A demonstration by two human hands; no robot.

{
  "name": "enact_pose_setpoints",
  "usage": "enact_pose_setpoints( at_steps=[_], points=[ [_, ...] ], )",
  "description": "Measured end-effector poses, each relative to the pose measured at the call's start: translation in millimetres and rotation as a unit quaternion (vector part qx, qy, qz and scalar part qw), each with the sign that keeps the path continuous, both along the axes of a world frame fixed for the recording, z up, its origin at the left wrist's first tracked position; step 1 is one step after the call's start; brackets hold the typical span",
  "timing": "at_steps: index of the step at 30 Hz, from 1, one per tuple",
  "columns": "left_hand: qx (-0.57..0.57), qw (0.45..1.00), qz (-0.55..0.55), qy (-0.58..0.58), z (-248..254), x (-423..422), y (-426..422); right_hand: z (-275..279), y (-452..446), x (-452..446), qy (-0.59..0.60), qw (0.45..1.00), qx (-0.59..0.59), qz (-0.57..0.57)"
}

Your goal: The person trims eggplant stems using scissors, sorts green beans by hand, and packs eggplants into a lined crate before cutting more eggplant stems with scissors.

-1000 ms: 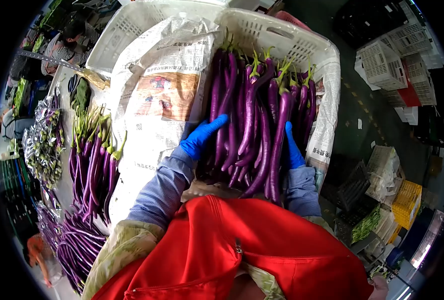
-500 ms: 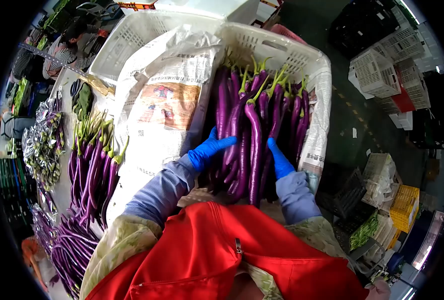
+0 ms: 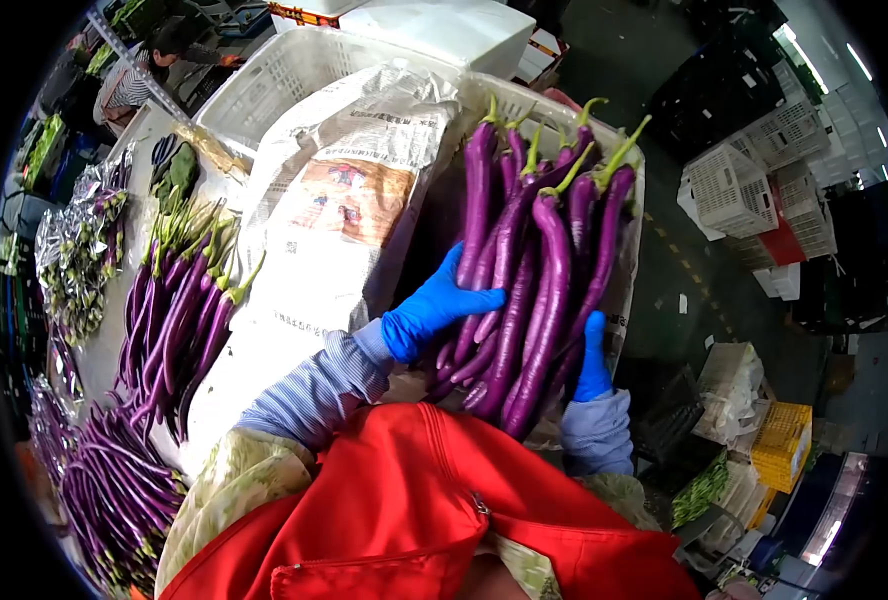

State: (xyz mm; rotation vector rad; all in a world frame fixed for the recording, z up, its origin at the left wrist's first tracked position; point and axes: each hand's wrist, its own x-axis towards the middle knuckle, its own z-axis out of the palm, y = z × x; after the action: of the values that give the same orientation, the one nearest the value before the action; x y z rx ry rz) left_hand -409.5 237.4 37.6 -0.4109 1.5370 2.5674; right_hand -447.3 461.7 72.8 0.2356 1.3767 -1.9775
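A bunch of long purple eggplants (image 3: 541,290) with green stems lies between my hands, raised over a white crate (image 3: 628,235). My left hand (image 3: 442,308), in a blue glove, grips the left side of the bunch with its thumb across the top. On the other side, my blue-gloved right hand (image 3: 593,360) holds the bunch's lower right edge; its thumb points up and its fingers are hidden beneath the eggplants. Beside the bunch, a printed white paper sheet (image 3: 309,270) hangs over the crate's left side.
More eggplants (image 3: 179,320) are piled on the table at left, near plastic-wrapped bundles (image 3: 84,250). Another white crate (image 3: 274,75) and a white foam box (image 3: 444,30) stand beyond. Stacked crates (image 3: 754,195) are on the right. A person (image 3: 144,75) works at upper left.
The eggplant bunch has come up out of the crate, nearer to me, with both hands around it. My right hand has moved slightly right and down. The camera view has shifted a little.
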Motion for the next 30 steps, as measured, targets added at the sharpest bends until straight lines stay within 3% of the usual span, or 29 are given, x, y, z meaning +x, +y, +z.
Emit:
enact_pose_setpoints(
  at_steps=[2,6,8,10,12,14,17,18,21,24,25,30],
  points=[
    [0.068,0.997,-0.017,0.040,20.7,5.2,6.8,14.7,10.8,9.9,0.048,0.999,0.018,0.015],
    [0.042,0.995,-0.054,0.067,57.0,24.3,12.4,16.7,33.7,31.3,0.075,0.994,-0.075,-0.015],
    [-0.017,0.995,-0.072,0.060,45.6,30.3,13.3,44.9,25.3,55.2,0.122,0.991,-0.045,-0.009],
    [0.010,0.991,-0.083,0.109,56.2,41.1,11.5,55.2,20.1,77.9,0.166,0.985,-0.033,-0.026],
    [-0.118,0.982,-0.068,0.130,56.0,56.1,8.6,55.1,22.8,97.2,0.180,0.981,-0.061,-0.020],
    [-0.015,0.987,-0.050,0.150,48.2,68.4,17.9,65.9,9.3,123.8,0.208,0.973,-0.061,-0.074],
    [0.029,0.981,-0.107,0.161,100.5,106.4,-6.0,70.3,6.2,154.0,0.245,0.963,-0.067,-0.088],
    [0.004,0.978,-0.095,0.183,102.0,116.1,-9.6,73.4,0.6,163.0,0.269,0.956,-0.098,-0.064],
    [0.000,0.970,-0.079,0.231,115.6,151.3,-29.5,81.6,-19.7,195.2,0.263,0.946,-0.118,-0.147],
    [-0.068,0.963,-0.034,0.257,110.8,185.4,-53.1,85.6,-48.1,223.3,0.261,0.947,-0.154,-0.109],
    [-0.043,0.959,-0.028,0.280,124.9,202.9,-67.3,84.6,-60.2,231.9,0.258,0.948,-0.167,-0.088],
    [-0.093,0.967,0.012,0.236,155.4,285.4,-149.7,70.5,-142.1,270.3,0.194,0.954,-0.226,0.034]
  ],
)
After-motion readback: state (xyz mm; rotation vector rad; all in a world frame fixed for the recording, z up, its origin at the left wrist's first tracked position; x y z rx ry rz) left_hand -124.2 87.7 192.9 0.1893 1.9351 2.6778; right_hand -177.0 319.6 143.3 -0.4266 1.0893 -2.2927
